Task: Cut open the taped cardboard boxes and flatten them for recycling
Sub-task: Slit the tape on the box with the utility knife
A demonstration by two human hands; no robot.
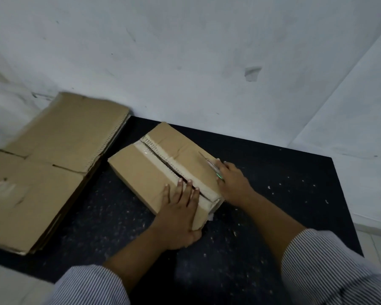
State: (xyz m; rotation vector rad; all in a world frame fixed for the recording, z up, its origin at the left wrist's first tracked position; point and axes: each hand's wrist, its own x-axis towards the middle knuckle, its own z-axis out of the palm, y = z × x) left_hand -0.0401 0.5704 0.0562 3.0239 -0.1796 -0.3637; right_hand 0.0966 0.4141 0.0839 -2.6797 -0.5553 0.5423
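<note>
Box under left grip, cutter right

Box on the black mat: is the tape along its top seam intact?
No: a dark open gap runs along the taped top seam of the box, where fingers of the left hand rest.

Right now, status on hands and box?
Left hand pressing flat on cardboard box. Right hand grips cutter over right flap. Top seam slit open, box not yet flattened. Flattened cardboard stack to its left.
</note>
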